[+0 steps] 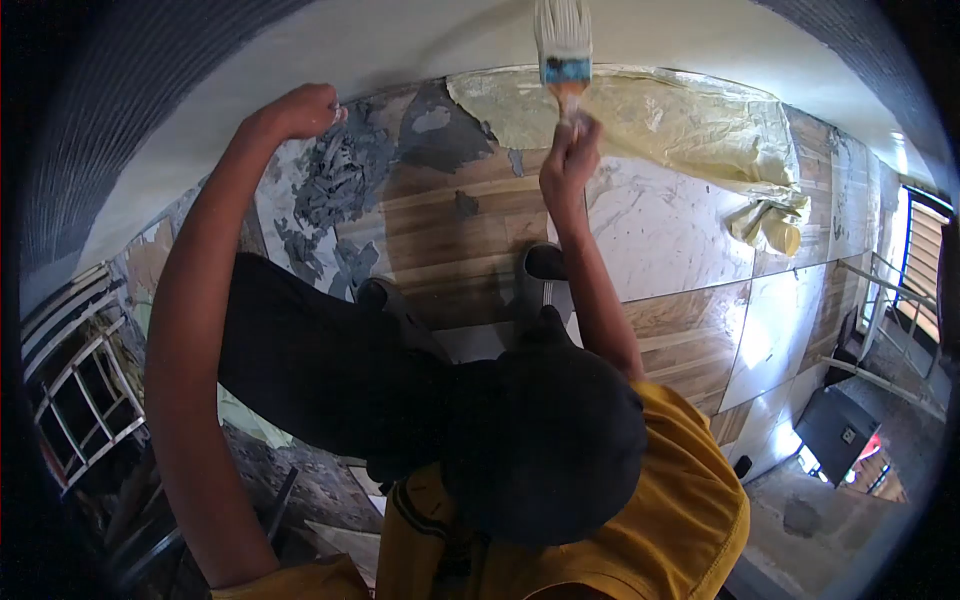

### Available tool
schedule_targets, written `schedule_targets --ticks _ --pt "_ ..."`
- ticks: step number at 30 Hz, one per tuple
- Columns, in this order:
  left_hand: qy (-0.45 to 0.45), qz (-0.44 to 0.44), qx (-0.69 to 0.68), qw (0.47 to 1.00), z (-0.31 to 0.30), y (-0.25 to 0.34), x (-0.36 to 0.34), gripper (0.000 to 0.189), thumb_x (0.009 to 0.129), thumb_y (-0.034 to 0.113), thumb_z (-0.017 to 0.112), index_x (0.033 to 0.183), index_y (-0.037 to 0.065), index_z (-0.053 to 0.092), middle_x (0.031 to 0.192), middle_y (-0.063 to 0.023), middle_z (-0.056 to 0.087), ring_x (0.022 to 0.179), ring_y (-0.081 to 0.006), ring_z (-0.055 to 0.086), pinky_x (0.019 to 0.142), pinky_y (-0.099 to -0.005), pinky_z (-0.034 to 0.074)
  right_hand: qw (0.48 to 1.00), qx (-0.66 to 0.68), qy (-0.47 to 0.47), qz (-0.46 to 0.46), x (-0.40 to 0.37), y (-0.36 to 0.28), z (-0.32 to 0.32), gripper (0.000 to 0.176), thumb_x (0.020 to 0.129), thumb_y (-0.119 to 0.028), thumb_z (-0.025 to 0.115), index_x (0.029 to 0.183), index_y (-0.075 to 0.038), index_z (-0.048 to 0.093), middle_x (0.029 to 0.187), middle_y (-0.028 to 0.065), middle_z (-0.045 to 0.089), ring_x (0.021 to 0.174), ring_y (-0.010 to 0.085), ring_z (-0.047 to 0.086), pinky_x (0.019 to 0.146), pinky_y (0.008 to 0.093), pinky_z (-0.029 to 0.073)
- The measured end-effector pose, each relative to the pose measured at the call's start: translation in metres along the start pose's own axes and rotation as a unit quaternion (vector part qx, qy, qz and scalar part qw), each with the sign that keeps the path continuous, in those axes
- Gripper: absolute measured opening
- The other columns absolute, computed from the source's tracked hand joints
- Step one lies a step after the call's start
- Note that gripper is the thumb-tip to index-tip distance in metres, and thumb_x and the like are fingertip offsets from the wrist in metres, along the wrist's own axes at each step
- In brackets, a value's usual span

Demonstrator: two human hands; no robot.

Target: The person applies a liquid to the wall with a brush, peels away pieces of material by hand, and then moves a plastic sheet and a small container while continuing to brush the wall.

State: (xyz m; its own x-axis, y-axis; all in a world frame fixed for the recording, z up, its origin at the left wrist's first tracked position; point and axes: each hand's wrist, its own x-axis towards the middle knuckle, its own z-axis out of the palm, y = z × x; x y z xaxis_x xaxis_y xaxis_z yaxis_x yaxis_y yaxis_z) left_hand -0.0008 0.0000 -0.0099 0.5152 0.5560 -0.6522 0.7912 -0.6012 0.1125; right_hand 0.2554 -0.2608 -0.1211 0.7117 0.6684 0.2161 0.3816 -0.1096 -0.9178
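Note:
My right hand [572, 160] grips the handle of a wide paintbrush [565, 70], bristles pointing up against the pale wall [430, 45]. The bristles are coated whitish, and a blue band runs round the ferrule. To the left, my left hand [303, 110] is closed with its fingers curled, near the foot of the wall. A whitish patch shows at its fingertips; whether it holds anything is hidden. Under the brush, a yellowish plastic sheet [640, 125] lies along the base of the wall, bunched up at its right end.
Wood-look and white marble-look tiles [450, 215] cover the floor. Grey flakes and scrapings [345, 175] lie below my left hand. A metal rack [90, 390] stands at left, a white metal frame [880, 300] at right, near a dark box [845, 430]. My shoes [543, 275] are on the tiles.

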Motion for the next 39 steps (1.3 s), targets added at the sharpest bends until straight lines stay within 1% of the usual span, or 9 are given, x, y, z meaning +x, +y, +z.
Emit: schedule_targets --ticks 9,12,14,17,20,24,30,33,39 --pt "0.030 0.005 0.046 0.999 -0.002 -0.004 -0.007 0.034 0.095 0.029 0.058 0.097 -0.004 0.064 0.095 -0.0228 0.064 0.088 -0.0387 0.062 0.079 -0.0470 0.048 0.970 -0.173 -0.111 0.128 -0.011 0.077 0.029 0.026 0.096 -0.021 0.052 0.109 0.001 0.049 0.092 0.0325 0.062 0.083 0.0494 0.059 0.068 0.0546 0.042" --pt "0.040 0.000 0.065 0.997 -0.002 -0.008 -0.006 0.033 0.095 0.028 0.058 0.097 -0.004 0.064 0.098 -0.0235 0.065 0.089 -0.0388 0.063 0.079 -0.0468 0.048 0.984 -0.174 -0.029 0.017 -0.036 0.056 0.015 0.028 0.096 -0.019 0.052 0.115 0.001 0.050 0.077 0.0287 0.062 0.076 0.0508 0.059 0.064 0.0545 0.044" --pt "0.040 0.010 0.026 0.999 0.004 -0.017 0.000 0.033 0.094 0.028 0.059 0.095 -0.005 0.063 0.098 -0.0237 0.065 0.088 -0.0386 0.063 0.078 -0.0469 0.048 0.997 -0.054 0.052 -0.025 -0.045 0.018 0.012 0.022 0.096 -0.020 0.056 0.101 0.002 0.054 0.072 0.0185 0.063 0.063 0.0390 0.061 0.060 0.0480 0.043" --pt "-0.006 -0.016 0.043 0.999 -0.016 0.014 -0.020 0.030 0.094 0.025 0.058 0.095 -0.005 0.062 0.098 -0.0235 0.066 0.091 -0.0382 0.064 0.080 -0.0468 0.048 0.998 0.011 -0.065 -0.008 -0.042 -0.017 0.007 0.020 0.096 -0.016 0.056 0.103 0.002 0.053 0.073 0.0146 0.060 0.061 0.0304 0.059 0.058 0.0416 0.043" --pt "0.014 -0.006 0.058 0.998 -0.014 0.014 -0.019 0.026 0.094 0.019 0.055 0.096 -0.006 0.062 0.099 -0.0229 0.066 0.095 -0.0373 0.064 0.082 -0.0457 0.049 0.993 0.046 -0.040 -0.102 -0.018 -0.034 0.032 0.017 0.096 -0.013 0.055 0.104 0.001 0.053 0.072 0.0142 0.057 0.059 0.0284 0.057 0.056 0.0396 0.042" --pt "0.027 -0.001 0.026 0.999 -0.010 0.005 -0.019 0.023 0.094 0.015 0.053 0.096 -0.006 0.062 0.102 -0.0219 0.067 0.099 -0.0367 0.064 0.085 -0.0451 0.049 0.993 0.045 0.030 -0.108 0.010 -0.036 0.068 0.016 0.098 -0.013 0.052 0.106 0.000 0.053 0.073 0.0168 0.058 0.060 0.0327 0.056 0.055 0.0424 0.040" --pt "0.017 -0.009 0.036 0.999 -0.008 0.003 -0.023 0.022 0.093 0.015 0.053 0.099 -0.005 0.062 0.104 -0.0219 0.066 0.098 -0.0362 0.064 0.084 -0.0466 0.049 0.999 -0.014 0.024 -0.038 0.003 0.012 0.095 0.022 0.099 -0.019 0.049 0.091 0.001 0.051 0.069 0.0209 0.056 0.060 0.0409 0.053 0.056 0.0496 0.036" --pt "0.016 0.007 0.052 0.999 -0.010 0.002 -0.026 0.023 0.094 0.016 0.054 0.099 -0.005 0.063 0.101 -0.0223 0.066 0.096 -0.0366 0.064 0.083 -0.0470 0.049 0.998 -0.043 -0.030 0.021 -0.005 0.028 0.095 0.023 0.101 -0.022 0.046 0.097 0.000 0.052 0.077 0.0229 0.061 0.070 0.0470 0.057 0.063 0.0540 0.039" --pt "0.042 -0.001 0.060 0.997 -0.005 -0.002 -0.027 0.026 0.094 0.020 0.056 0.099 -0.004 0.063 0.098 -0.0225 0.065 0.091 -0.0372 0.064 0.081 -0.0467 0.048 0.996 -0.069 -0.030 0.041 -0.015 0.055 0.098 0.027 0.100 -0.022 0.047 0.087 0.001 0.051 0.070 0.0245 0.059 0.065 0.0478 0.056 0.057 0.0542 0.039"
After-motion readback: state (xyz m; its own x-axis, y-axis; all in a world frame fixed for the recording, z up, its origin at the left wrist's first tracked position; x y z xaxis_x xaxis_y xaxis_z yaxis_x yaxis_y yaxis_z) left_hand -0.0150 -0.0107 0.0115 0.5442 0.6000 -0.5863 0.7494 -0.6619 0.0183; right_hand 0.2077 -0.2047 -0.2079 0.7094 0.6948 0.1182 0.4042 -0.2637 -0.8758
